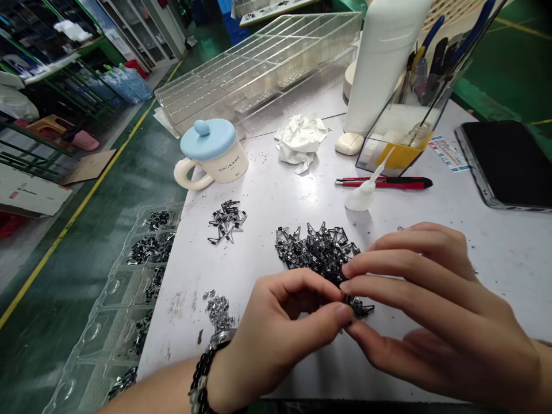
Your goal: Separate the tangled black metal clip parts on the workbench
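My left hand [282,325] and my right hand [431,299] meet at the fingertips over the white table [495,241]. Together they pinch a small black metal clip part [360,307] between thumbs and forefingers. Just behind the fingers lies a big pile of the same black parts [317,250]. A smaller pile [226,221] sits to the left, and a little heap of silvery parts [219,310] lies near my left wrist, which wears a bead bracelet.
A clear blister tray [129,287] with parts in its pockets hangs off the table's left edge. Behind stand a cream mug with a blue lid [211,152], crumpled tissue [301,140], a red utility knife [383,183], a small white squeeze bottle [362,195], a clear tool box [409,126] and a dark tablet [509,164].
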### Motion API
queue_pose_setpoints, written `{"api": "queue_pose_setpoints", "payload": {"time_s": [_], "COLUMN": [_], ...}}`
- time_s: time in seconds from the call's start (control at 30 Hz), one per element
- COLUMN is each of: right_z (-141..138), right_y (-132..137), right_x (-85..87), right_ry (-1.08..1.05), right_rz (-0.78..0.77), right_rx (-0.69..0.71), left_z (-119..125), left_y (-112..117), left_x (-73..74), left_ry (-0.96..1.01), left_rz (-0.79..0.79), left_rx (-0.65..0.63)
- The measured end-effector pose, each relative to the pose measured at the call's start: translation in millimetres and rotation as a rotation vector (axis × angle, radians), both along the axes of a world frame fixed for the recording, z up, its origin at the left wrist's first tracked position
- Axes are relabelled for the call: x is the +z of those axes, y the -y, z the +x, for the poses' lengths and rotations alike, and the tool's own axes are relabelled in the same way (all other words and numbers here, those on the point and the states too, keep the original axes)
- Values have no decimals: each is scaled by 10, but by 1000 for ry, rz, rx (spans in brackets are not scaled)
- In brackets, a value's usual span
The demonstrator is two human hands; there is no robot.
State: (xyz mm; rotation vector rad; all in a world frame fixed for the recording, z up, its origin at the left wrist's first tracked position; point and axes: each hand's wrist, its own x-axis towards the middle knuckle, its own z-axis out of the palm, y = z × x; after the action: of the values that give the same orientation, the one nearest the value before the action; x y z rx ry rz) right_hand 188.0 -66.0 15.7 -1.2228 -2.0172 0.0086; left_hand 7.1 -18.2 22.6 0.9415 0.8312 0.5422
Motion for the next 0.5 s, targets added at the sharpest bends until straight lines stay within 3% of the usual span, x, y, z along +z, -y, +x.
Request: {"api": "queue_pose_setpoints", "payload": {"time_s": [0.1,0.2,0.5], "right_z": [10,8,11], "right_y": [-1,-12,-22], "right_x": [2,0,7], "right_ry": [16,29,87], "right_rz": [24,36,101], "right_rx": [11,17,16], "left_z": [-1,-5,-3], "left_y": [7,14,-26], "left_x": [12,14,-37], "left_ry": [-53,-58,108], "left_rz": [162,181,-297], "left_rx": [-1,-7,-29]}}
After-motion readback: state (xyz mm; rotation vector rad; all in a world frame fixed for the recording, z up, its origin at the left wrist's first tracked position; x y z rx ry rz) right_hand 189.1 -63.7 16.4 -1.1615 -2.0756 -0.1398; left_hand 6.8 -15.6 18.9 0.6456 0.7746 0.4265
